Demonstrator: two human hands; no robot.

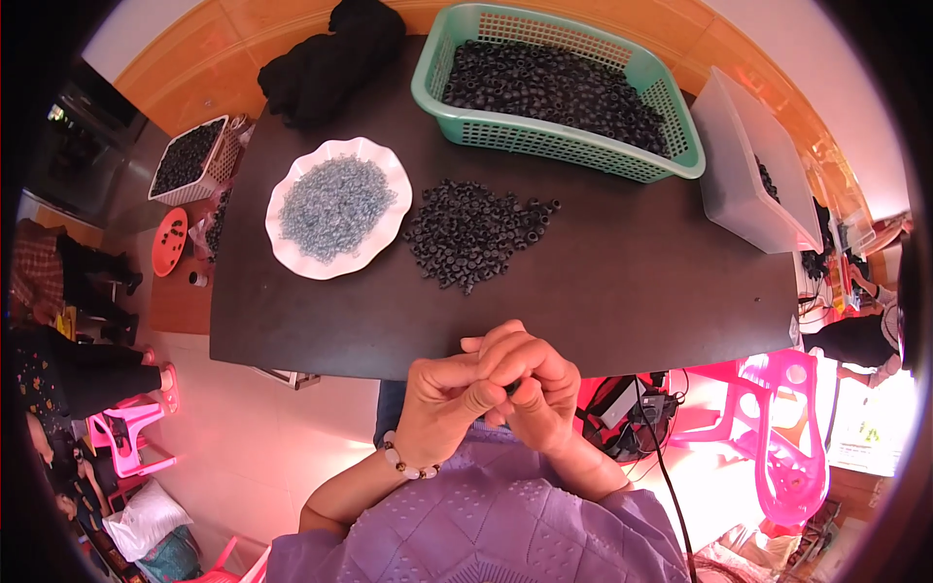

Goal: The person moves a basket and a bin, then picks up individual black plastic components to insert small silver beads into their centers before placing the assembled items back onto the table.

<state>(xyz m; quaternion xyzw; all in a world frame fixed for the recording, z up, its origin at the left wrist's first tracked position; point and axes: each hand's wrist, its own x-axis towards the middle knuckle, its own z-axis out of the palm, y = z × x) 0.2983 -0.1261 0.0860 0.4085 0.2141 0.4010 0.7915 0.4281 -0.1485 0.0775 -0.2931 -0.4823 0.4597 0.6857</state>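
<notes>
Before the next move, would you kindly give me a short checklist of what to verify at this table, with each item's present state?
1. Hands together: ok; the left hand and right hand meet at the fingers.
2. Small dark piece at the fingertips: ok; part of it shows near the thumbs.
3. Which hand grips it: cannot tell; the fingers hide most of it.
4. Pale bluish pieces contained: ok; they lie on the white wavy-rimmed plate.
5. All black pieces contained: not ok; many fill the green basket, but a loose heap lies on the table.
</notes>
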